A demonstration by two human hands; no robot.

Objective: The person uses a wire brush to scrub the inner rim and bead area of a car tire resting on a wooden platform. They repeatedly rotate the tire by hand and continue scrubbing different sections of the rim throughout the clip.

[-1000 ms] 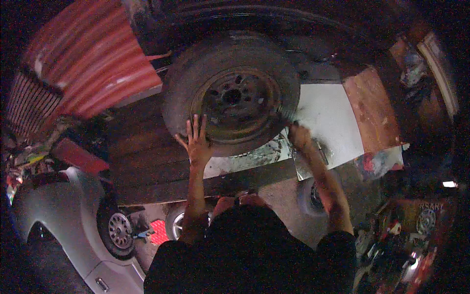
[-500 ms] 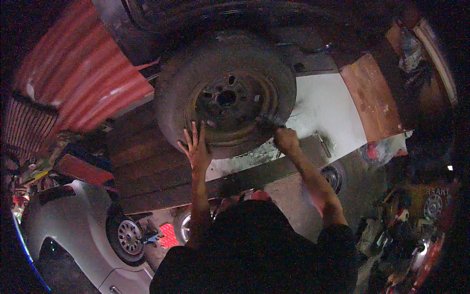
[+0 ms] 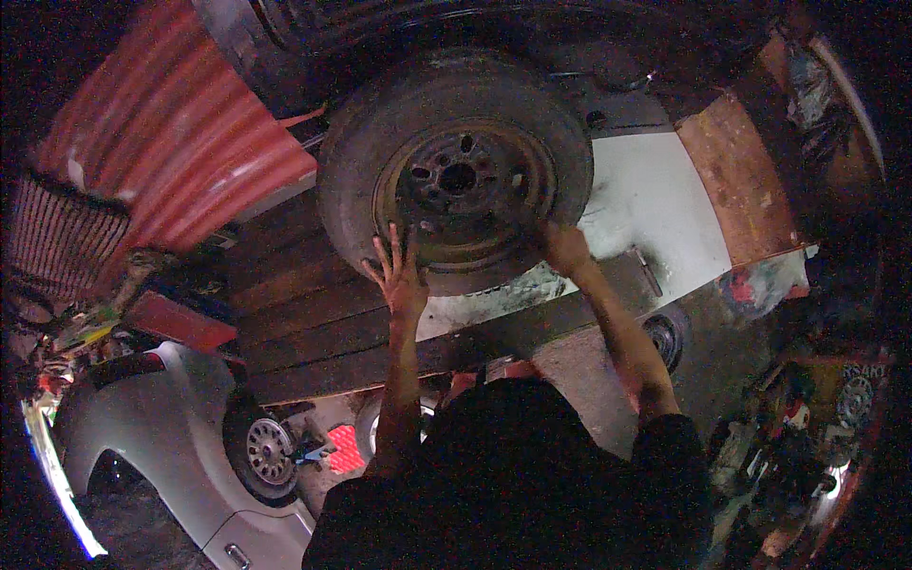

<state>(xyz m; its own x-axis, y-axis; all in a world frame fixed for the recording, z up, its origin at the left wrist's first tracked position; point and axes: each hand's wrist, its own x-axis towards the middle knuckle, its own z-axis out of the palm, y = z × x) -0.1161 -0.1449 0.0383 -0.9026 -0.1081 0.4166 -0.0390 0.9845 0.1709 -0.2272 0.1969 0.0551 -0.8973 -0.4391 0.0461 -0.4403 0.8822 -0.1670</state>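
A large black tire (image 3: 356,180) on a rusty steel wheel rim (image 3: 459,176) lies in front of me on a bench covered with dark boards (image 3: 304,304) and a white sheet (image 3: 655,180). My left hand (image 3: 402,285) rests with spread fingers on the wheel's lower left side, the fingertips on the rim edge. On the lower right, my right hand (image 3: 568,249) is closed in a fist round a dark tool that reaches toward the inside of the rim. The tool's working end is too dark and blurred to tell its kind.
A thin metal tool (image 3: 646,271) lies on the bench's right side, near a brown board (image 3: 739,180). Red corrugated sheet (image 3: 180,123) stands at the far left. Below left is a silver car (image 3: 176,427) with an exposed wheel (image 3: 271,451); another wheel (image 3: 668,337) is on the floor at right.
The whole view has shifted slightly to the right. My right fist and its tool have moved a little up along the rim's lower right; my left hand keeps its place on the wheel.
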